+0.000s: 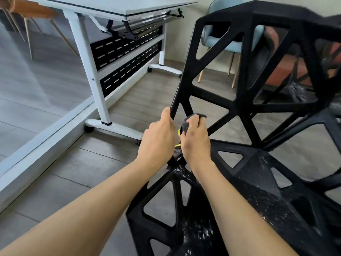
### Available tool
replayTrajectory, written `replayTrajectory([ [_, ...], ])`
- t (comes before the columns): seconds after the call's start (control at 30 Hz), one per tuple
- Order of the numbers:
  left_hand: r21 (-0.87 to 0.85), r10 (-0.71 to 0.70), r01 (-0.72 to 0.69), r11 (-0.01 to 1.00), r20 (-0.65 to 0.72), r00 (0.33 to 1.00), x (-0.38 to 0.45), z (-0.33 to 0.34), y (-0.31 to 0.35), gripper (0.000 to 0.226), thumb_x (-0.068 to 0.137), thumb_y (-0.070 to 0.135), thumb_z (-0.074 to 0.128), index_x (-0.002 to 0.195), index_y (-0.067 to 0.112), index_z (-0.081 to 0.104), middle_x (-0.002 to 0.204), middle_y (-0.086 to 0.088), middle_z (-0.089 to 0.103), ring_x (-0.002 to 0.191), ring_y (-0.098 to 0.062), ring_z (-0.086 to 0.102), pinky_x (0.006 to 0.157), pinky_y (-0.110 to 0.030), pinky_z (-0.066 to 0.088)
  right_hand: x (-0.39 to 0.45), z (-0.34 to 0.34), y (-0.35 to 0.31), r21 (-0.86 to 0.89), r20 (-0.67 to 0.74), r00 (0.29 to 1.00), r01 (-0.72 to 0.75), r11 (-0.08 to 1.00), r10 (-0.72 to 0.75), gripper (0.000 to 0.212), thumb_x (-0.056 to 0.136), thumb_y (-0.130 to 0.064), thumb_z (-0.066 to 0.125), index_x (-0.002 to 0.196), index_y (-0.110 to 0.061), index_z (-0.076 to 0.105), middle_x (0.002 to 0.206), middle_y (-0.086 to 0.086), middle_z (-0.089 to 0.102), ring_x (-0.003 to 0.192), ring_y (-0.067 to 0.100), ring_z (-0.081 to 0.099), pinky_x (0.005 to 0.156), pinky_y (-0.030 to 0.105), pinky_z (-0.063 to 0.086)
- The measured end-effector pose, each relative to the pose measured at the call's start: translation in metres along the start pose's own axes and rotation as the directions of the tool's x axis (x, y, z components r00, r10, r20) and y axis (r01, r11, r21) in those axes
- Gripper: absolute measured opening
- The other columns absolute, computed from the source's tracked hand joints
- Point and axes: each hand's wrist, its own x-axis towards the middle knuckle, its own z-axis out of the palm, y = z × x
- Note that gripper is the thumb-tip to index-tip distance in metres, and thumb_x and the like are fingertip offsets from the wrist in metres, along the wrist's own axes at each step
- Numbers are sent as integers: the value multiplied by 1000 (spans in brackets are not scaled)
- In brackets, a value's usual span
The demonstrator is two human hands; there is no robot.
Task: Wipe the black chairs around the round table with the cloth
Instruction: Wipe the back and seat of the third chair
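Note:
A black chair [239,111] with a lattice of triangular openings fills the right half of the head view, its seat speckled with white dust. My left hand [156,141] grips the left edge bar of the chair's backrest. Just to its right, my right hand [195,143] is closed on a dark grey cloth [186,122] with a yellow edge, pressed against a bar near where the backrest meets the seat. Part of the cloth is hidden under my fingers.
A white folding table [96,74] on castors with black perforated panels stands at the upper left. A light blue chair [221,39] with wooden legs stands behind the black chair. A white raised ledge [36,145] runs along the left over the grey plank floor.

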Motion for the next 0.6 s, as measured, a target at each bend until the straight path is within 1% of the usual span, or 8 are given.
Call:
replayTrajectory([
  [0.1,18,-28,28,999,-3,1000,-1,0,2,27,102,12,27,123,24,38,82,-12,60,78,-42,53,74,-54,50,7,-21,11,11,225,930,-300,954,290,31,94,-20,61,116,-11,42,125,13,47,100,40,60,79,41,49],
  [0.13,29,-35,35,999,-3,999,-2,-1,3,28,103,13,27,126,24,37,86,-14,60,82,-42,52,77,-54,49,14,-29,11,-21,288,902,-330,944,322,30,94,-21,59,118,-10,43,126,14,48,102,41,59,80,39,46],
  [0.23,46,-42,42,998,-5,999,-2,-2,5,29,106,20,25,132,23,36,88,-16,58,85,-44,51,79,-54,47,32,-49,-1,69,183,953,-258,964,242,29,93,-22,57,120,-12,50,123,11,54,103,35,57,80,36,42],
  [0.3,46,-27,27,999,-1,1000,-4,-4,7,29,105,21,26,132,21,37,85,-14,56,83,-43,51,78,-53,47,36,-55,-16,273,-1,996,-87,958,91,31,92,-21,60,122,-16,53,115,3,52,95,21,52,77,28,35],
  [0.37,51,-15,14,999,4,1000,-5,-4,7,28,104,20,27,130,19,38,86,-13,58,82,-42,51,77,-50,46,33,-51,-26,327,-68,997,55,943,-34,34,93,-21,62,126,-18,56,113,1,50,92,12,48,76,21,34],
  [0.43,46,-18,18,999,1,1000,-4,-3,7,27,105,18,26,129,19,38,85,-14,58,81,-42,52,72,-47,44,20,-41,-18,259,-36,998,54,964,-46,35,94,-18,61,128,-17,56,116,4,51,96,18,53,79,25,38],
  [0.53,53,-34,34,998,-5,999,-4,-3,7,27,106,18,25,129,18,39,80,-13,55,76,-42,53,68,-46,42,-8,-40,16,60,172,981,-103,993,92,26,95,-18,58,122,-18,58,116,5,51,101,30,58,80,34,45],
  [0.6,53,-35,36,998,-12,999,-4,-4,9,26,106,19,25,128,18,39,76,-11,52,74,-41,52,68,-46,43,-17,-63,40,62,194,975,-122,991,107,28,95,-18,59,123,-20,61,113,4,51,101,27,57,81,31,43],
])
